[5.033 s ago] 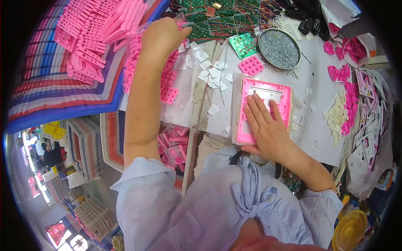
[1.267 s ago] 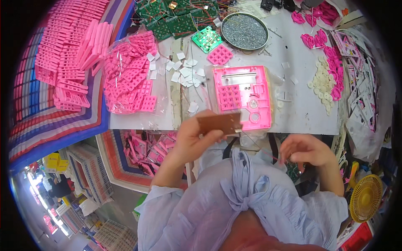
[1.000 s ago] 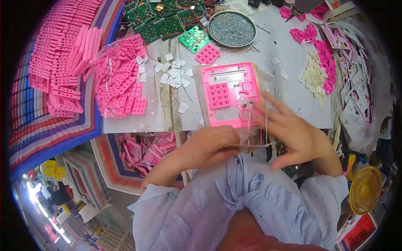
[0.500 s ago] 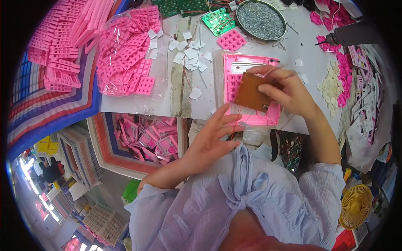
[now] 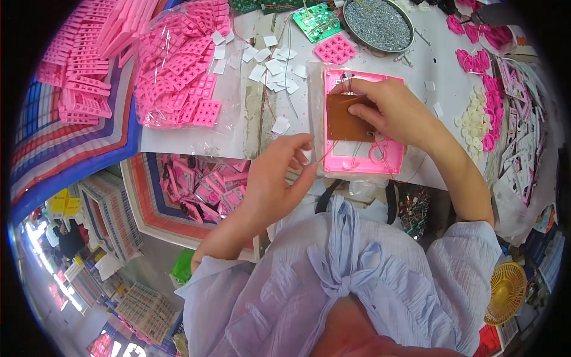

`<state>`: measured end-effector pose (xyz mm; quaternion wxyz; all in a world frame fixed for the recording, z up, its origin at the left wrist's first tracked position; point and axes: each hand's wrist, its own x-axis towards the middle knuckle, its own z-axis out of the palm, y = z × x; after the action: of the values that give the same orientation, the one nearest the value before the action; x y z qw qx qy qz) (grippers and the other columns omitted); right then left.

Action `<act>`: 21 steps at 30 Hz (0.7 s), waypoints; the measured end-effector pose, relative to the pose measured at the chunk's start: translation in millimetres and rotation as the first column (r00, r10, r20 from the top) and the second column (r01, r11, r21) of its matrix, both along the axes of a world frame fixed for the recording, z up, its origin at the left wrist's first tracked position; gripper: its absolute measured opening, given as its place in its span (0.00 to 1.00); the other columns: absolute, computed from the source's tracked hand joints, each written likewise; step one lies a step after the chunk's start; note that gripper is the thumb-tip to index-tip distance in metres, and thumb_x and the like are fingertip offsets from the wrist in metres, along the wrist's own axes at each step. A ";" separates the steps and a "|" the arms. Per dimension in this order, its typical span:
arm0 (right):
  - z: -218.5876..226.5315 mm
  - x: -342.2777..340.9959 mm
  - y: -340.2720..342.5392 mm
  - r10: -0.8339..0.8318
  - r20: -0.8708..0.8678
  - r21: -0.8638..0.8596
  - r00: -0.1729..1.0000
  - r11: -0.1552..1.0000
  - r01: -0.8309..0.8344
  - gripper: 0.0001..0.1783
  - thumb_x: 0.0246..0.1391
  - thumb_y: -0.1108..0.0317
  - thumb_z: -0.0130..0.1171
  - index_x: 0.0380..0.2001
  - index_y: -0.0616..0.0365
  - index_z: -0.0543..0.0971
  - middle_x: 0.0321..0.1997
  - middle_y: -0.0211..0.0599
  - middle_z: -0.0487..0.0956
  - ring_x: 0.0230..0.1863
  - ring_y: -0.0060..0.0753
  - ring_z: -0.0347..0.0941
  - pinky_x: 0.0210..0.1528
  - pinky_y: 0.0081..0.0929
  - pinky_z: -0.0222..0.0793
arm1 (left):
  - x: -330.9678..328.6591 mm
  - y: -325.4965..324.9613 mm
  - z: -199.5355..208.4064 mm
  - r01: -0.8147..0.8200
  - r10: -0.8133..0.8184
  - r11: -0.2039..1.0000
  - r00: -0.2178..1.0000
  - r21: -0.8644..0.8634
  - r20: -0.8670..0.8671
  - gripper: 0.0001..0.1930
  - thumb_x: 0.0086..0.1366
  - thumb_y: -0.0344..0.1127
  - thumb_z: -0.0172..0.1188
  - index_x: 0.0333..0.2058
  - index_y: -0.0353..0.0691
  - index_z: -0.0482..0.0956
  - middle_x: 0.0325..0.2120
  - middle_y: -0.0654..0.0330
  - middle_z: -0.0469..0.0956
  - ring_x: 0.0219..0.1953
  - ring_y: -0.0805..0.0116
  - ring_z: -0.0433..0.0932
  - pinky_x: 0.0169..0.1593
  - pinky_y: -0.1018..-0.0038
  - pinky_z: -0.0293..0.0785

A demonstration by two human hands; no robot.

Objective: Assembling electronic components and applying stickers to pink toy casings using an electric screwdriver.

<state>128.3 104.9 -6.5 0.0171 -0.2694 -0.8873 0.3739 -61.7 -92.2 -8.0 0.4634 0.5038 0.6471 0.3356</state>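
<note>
**Brown board pressed into a pink casing at a crowded bench**

Seen from above, the right hand (image 5: 395,113) lay in the upper middle of the frame, its fingers spread flat and pressing a small brown circuit board (image 5: 348,124) down into an open pink plastic casing (image 5: 363,160), apparently to seat it in its recess. The casing lay flat on the white tabletop (image 5: 443,77), close to the near edge, probably so both hands could reach it.

The left hand (image 5: 275,178) hovered at centre frame, just left of the casing, with thumb and fingertips pinched together; what they gripped was too small to tell, though thin wires (image 5: 333,152) ran from that side toward the board.

At upper left sat a clear bag of pink keypad pieces (image 5: 181,65), with scattered white squares (image 5: 267,59) beside it. A round metal dish of small parts (image 5: 377,24) stood at the top edge, within reach of the work.
</note>
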 end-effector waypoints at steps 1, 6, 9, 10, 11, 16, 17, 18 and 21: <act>0.6 0.5 -2.9 -0.010 0.019 0.063 1.000 0.998 0.009 0.22 0.53 0.67 0.65 0.50 0.60 0.73 0.35 0.50 0.82 0.40 0.53 0.78 0.40 0.43 0.74 | 1.2 10.5 -3.0 0.119 -0.091 0.980 0.981 0.157 -0.171 0.25 0.58 0.26 0.66 0.55 0.33 0.73 0.50 0.55 0.77 0.55 0.63 0.75 0.58 0.65 0.70; 22.2 -12.0 -22.2 -0.200 0.104 0.454 0.974 0.881 0.133 0.33 0.47 0.67 0.70 0.58 0.57 0.72 0.46 0.46 0.80 0.43 0.51 0.78 0.45 0.42 0.75 | 15.7 33.6 -11.5 0.565 -0.170 0.766 0.639 0.307 -0.750 0.31 0.51 0.48 0.71 0.50 0.37 0.78 0.50 0.56 0.77 0.60 0.59 0.72 0.62 0.54 0.62; 9.7 2.0 -26.0 -0.065 -0.174 0.618 0.983 0.770 0.161 0.35 0.45 0.64 0.71 0.57 0.60 0.73 0.56 0.48 0.77 0.56 0.51 0.73 0.55 0.42 0.71 | 15.0 37.1 -11.5 0.603 -0.190 0.750 0.589 0.271 -0.785 0.32 0.50 0.53 0.69 0.49 0.37 0.79 0.52 0.57 0.77 0.61 0.64 0.71 0.61 0.54 0.61; 2.6 12.7 -35.9 0.014 -0.188 0.605 0.982 0.789 0.104 0.35 0.45 0.64 0.70 0.58 0.62 0.73 0.59 0.49 0.75 0.60 0.52 0.71 0.58 0.43 0.68 | 15.7 39.4 -11.8 0.608 -0.185 0.749 0.571 0.261 -0.800 0.33 0.50 0.53 0.69 0.50 0.37 0.78 0.52 0.57 0.77 0.61 0.64 0.71 0.60 0.55 0.61; -4.2 21.3 -49.3 0.091 -0.199 0.585 0.976 0.810 0.044 0.36 0.45 0.63 0.70 0.58 0.63 0.72 0.62 0.50 0.73 0.64 0.52 0.68 0.62 0.44 0.66 | 18.7 38.1 -12.8 0.614 -0.189 0.750 0.556 0.247 -0.810 0.34 0.50 0.54 0.69 0.50 0.36 0.78 0.52 0.57 0.77 0.61 0.64 0.72 0.58 0.56 0.62; -6.6 27.6 -79.5 0.056 0.020 0.532 0.998 0.845 -0.058 0.30 0.48 0.62 0.62 0.53 0.71 0.76 0.62 0.52 0.73 0.67 0.51 0.65 0.66 0.49 0.61 | 27.0 37.2 -8.9 0.623 -0.206 0.760 0.500 0.184 -0.841 0.37 0.48 0.54 0.69 0.52 0.33 0.77 0.52 0.55 0.76 0.60 0.64 0.72 0.52 0.63 0.64; -4.8 28.2 -75.6 0.073 0.028 0.526 0.997 0.847 -0.077 0.31 0.48 0.61 0.62 0.53 0.71 0.76 0.62 0.52 0.73 0.68 0.50 0.64 0.66 0.49 0.61 | 27.5 37.9 -6.9 0.627 -0.219 0.761 0.491 0.167 -0.843 0.37 0.48 0.54 0.69 0.52 0.33 0.77 0.52 0.54 0.76 0.59 0.63 0.72 0.51 0.63 0.65; -3.6 28.9 -72.5 0.090 0.036 0.520 0.995 0.848 -0.096 0.31 0.48 0.61 0.62 0.53 0.71 0.76 0.62 0.53 0.73 0.68 0.50 0.64 0.66 0.49 0.60 | 27.9 38.5 -4.9 0.631 -0.233 0.761 0.481 0.150 -0.845 0.38 0.48 0.54 0.69 0.53 0.33 0.76 0.52 0.54 0.76 0.59 0.63 0.73 0.50 0.64 0.65; -1.1 25.3 -70.6 0.105 0.061 0.523 0.993 0.844 -0.122 0.33 0.47 0.58 0.62 0.55 0.70 0.76 0.63 0.52 0.73 0.69 0.49 0.63 0.67 0.50 0.58 | 29.5 38.5 -3.7 0.637 -0.226 0.757 0.463 0.145 -0.857 0.39 0.47 0.54 0.69 0.53 0.32 0.76 0.52 0.53 0.76 0.59 0.63 0.73 0.48 0.65 0.65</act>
<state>153.6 34.3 -7.7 0.0544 -0.2072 -0.9702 0.1136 -32.2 -53.7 -11.8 0.0645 0.8412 0.5310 0.0789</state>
